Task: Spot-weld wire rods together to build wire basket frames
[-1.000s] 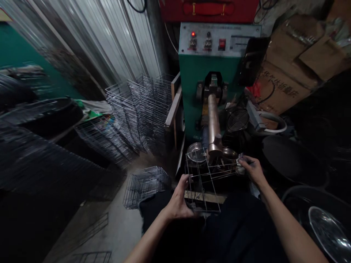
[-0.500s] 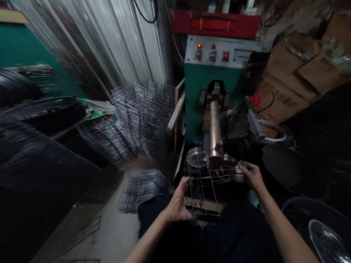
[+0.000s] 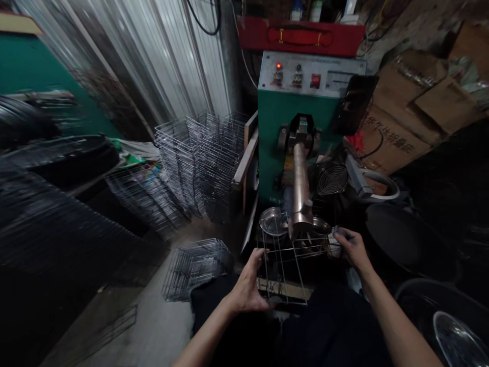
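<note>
In front of my lap, a wire rack [image 3: 281, 265] of thin metal rods is tilted under the rounded end of a copper-coloured machine arm [image 3: 300, 188]. My left hand [image 3: 249, 286] grips its left side, thumb up along the wires. At the rack's right end my right hand [image 3: 353, 251] is closed in a pinch on the wire ends; whether a separate small piece is in the fingertips I cannot make out. The rack's upper rods pass close below the arm's tip, and contact there is hard to see. A shiny metal dish [image 3: 273, 221] lies just behind the rack.
The green machine [image 3: 277, 137] with a lit red lamp stands ahead. Stacked wire racks [image 3: 198, 158] rise to its left, with a smaller pile [image 3: 196, 267] on the floor. On the right are cardboard boxes [image 3: 397, 137] and a dark round tub [image 3: 405, 239].
The whole view has shifted very slightly. Both hands keep their hold on the wire rack, which stays almost in place under the machine arm.
</note>
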`<state>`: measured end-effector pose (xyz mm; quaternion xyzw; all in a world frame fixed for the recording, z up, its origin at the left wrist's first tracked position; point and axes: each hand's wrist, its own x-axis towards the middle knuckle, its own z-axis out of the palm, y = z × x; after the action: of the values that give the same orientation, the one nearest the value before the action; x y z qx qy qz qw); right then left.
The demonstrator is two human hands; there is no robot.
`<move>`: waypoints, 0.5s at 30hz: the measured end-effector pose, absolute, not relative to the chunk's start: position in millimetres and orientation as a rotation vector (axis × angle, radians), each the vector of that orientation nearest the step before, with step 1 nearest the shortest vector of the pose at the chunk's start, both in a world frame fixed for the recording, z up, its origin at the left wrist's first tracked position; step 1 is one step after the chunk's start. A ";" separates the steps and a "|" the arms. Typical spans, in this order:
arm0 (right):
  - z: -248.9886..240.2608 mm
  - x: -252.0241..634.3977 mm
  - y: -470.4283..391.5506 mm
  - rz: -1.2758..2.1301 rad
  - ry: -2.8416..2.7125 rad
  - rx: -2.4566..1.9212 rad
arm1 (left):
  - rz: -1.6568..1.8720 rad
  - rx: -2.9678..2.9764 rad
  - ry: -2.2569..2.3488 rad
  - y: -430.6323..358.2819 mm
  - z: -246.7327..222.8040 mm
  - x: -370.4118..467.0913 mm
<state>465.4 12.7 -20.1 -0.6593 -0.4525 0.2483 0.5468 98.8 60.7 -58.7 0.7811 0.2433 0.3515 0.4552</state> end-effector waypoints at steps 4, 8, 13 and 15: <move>-22.4 464.4 11.1 0.633 -1.028 -1.543 | 0.891 1.954 0.628 60.8 -60.2 99.5; -25.0 466.3 14.9 0.574 -1.035 -1.550 | 0.900 1.955 0.609 60.9 -55.7 102.5; -16.3 473.7 -7.9 0.610 -1.230 -1.539 | 0.897 1.868 0.634 39.5 -38.9 90.2; -11.9 476.3 -29.7 0.649 -1.336 -1.578 | 0.849 1.719 0.670 26.1 -28.6 77.8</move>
<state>476.3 -29.7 -11.9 -0.6433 -0.5446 0.2647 0.4684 77.8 26.1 -28.6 0.7191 0.2804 0.3552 0.5274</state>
